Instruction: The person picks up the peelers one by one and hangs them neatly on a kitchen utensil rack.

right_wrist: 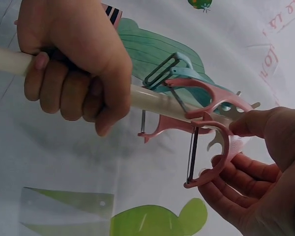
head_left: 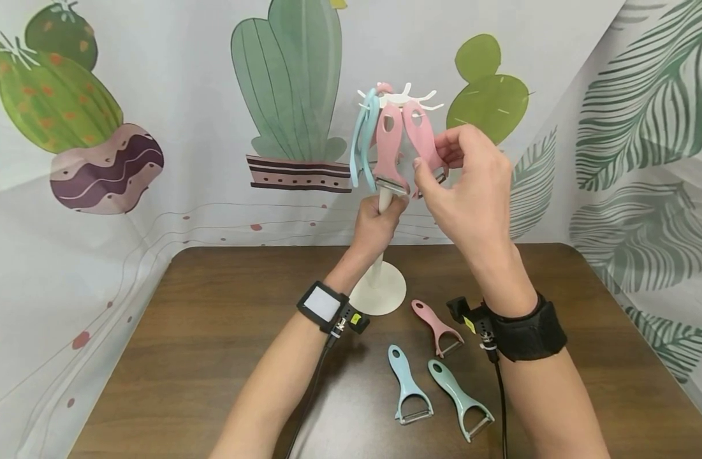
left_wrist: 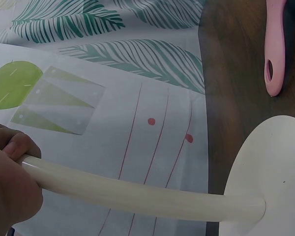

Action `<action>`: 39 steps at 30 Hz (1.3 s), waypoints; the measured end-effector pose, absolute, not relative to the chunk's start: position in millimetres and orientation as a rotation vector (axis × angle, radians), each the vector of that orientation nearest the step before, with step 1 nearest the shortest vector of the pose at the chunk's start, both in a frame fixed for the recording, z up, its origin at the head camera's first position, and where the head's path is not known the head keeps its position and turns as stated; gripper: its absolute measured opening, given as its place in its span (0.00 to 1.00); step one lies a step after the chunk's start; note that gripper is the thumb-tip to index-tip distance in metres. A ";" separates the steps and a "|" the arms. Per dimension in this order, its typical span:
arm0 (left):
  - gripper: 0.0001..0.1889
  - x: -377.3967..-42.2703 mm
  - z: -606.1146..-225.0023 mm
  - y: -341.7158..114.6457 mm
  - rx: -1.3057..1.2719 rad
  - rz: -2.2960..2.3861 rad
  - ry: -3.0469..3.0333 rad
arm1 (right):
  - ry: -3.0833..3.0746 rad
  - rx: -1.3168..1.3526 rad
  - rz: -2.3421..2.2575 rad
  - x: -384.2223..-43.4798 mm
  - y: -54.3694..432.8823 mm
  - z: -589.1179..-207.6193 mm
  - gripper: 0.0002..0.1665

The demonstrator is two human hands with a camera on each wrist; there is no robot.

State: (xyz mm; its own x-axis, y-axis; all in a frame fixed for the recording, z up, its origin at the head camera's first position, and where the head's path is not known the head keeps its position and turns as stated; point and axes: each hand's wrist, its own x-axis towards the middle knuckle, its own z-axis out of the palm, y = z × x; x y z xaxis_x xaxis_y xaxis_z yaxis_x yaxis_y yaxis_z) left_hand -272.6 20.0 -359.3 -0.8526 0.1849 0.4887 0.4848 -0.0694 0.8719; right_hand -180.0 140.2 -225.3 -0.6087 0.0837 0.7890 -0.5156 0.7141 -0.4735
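My left hand [head_left: 376, 223] grips the pole [left_wrist: 137, 196] of a white stand with a ring of hooks [head_left: 407, 97] at its top. The fingers and thumb of my right hand [head_left: 477, 185] pinch a pink peeler [head_left: 421, 132] near its blade end. Its handle hole is up at a hook; whether it hangs freely there, I cannot tell. Beside it hangs another pink peeler [head_left: 388, 141], with light-blue peelers [head_left: 368, 140] to the left. One more pink peeler [right_wrist: 169, 123] shows behind the pole in the right wrist view.
The stand's round base [head_left: 385, 296] is on the brown wooden table [head_left: 213, 331]. Right of centre lie a pink peeler [head_left: 430, 317], a light-blue peeler [head_left: 404, 376] and a green peeler [head_left: 451, 386]. A cactus-print cloth [head_left: 201, 127] hangs behind.
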 end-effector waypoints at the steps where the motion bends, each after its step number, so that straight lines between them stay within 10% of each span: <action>1: 0.25 -272.6 -359.3 20.0 -0.728 -2.025 -1.979 | -2.058 0.330 0.888 -181.3 140.1 -225.9 0.13; 39: 0.26 -273.5 -359.1 20.6 -0.708 -2.034 -1.958 | -2.030 0.328 0.957 -191.5 144.7 -257.3 0.20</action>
State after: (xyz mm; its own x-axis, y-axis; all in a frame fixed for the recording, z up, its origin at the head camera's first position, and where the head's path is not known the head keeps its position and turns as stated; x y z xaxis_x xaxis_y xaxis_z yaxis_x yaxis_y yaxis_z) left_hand -273.5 20.6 -359.1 -0.8567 0.1630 0.4895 0.4830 -0.0802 0.8720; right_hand -191.5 144.7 -257.3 -0.6077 0.1112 0.7864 -0.5359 0.6734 -0.5093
